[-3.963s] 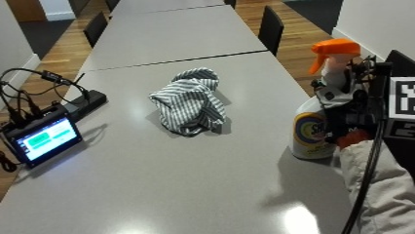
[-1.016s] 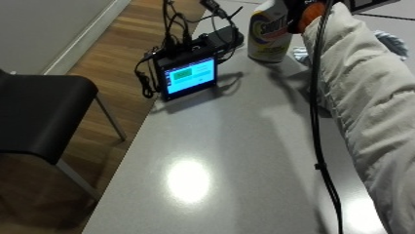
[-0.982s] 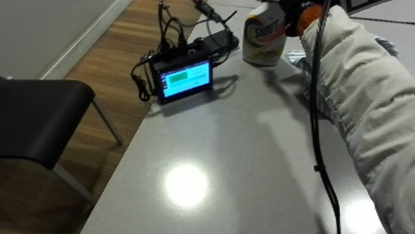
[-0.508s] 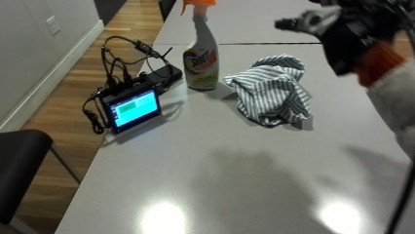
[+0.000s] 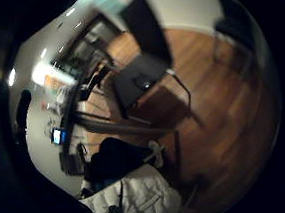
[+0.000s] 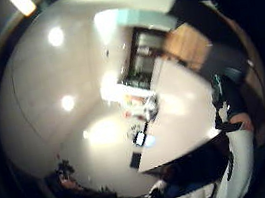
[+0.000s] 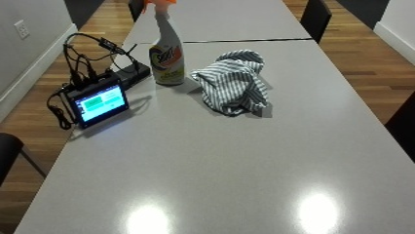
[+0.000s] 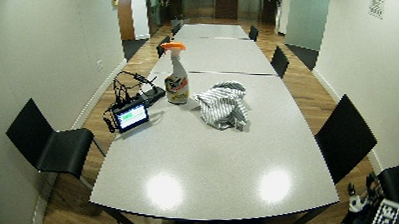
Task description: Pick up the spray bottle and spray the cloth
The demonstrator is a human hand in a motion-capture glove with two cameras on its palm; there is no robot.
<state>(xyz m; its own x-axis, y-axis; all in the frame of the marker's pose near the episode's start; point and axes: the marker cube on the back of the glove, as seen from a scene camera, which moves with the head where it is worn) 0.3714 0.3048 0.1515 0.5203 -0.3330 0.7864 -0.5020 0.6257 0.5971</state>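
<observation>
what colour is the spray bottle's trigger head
Orange, seen best in the wide outside view atop the spray bottle.

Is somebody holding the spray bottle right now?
No. The spray bottle stands alone on the table beside the striped cloth, with no hand on it.

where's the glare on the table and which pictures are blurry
Outside view: two ceiling-light glare spots on the near table, the bottle and cloth sharp, a short shadow under the cloth. Wide outside view: the same two spots, walls bowed by the lens. Both palm views: dark and smeared, showing floor, chairs and ceiling lights.
</observation>
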